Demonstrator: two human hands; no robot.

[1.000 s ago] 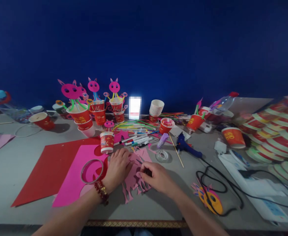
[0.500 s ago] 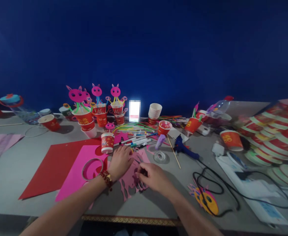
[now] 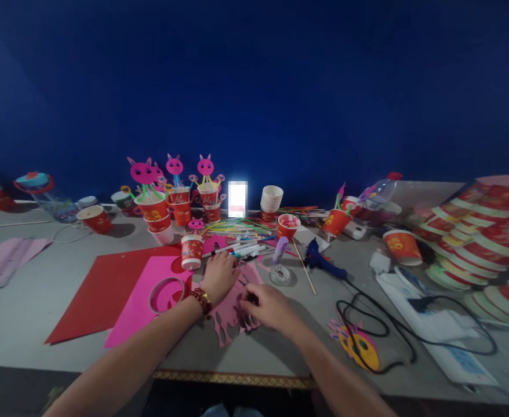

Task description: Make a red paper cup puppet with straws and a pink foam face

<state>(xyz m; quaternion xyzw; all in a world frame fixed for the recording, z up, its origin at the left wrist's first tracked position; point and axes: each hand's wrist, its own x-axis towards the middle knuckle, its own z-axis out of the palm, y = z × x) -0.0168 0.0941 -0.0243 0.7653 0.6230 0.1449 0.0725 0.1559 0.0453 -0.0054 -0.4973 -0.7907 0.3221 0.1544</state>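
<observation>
Head view: I look down at my two bare hands over a cluttered grey worktop (image 3: pixel 28 301).
Worktop edge: a patterned gold strip runs along the near rim, just under my forearms.
Right hand (image 3: pixel 268 306): it rests on the near right part of the pink paper cutout (image 3: pixel 232 310), fingers curled down onto it; something dark shows at my fingertips, too small to name, so I cannot tell whether I am gripping anything.
Left hand (image 3: pixel 220 277): it lies flat and released on the far left part of the same cutout, pressing it to the worktop; a red bead bracelet (image 3: pixel 201 300) sits on the wrist.
Pink paper cutout: it lies between and under both hands, its jagged cut edge reaching toward me.
Left of my hands: a bright pink sheet (image 3: pixel 150 292) with a tape ring (image 3: pixel 166 294) on it, overlapping a red sheet (image 3: pixel 102 289).
Just beyond the left hand: a red paper cup (image 3: pixel 192 251) stands upright, with marker pens (image 3: pixel 246 249) beside it.
Beyond the right hand: a clear tape roll (image 3: pixel 282 274), then a blue glue gun (image 3: pixel 322 262) with a black cord trailing right.
Near right: a yellow and pink paper mask (image 3: pixel 361 347).
Far: cups with pink animal heads (image 3: pixel 174 188) against the blue wall.
</observation>
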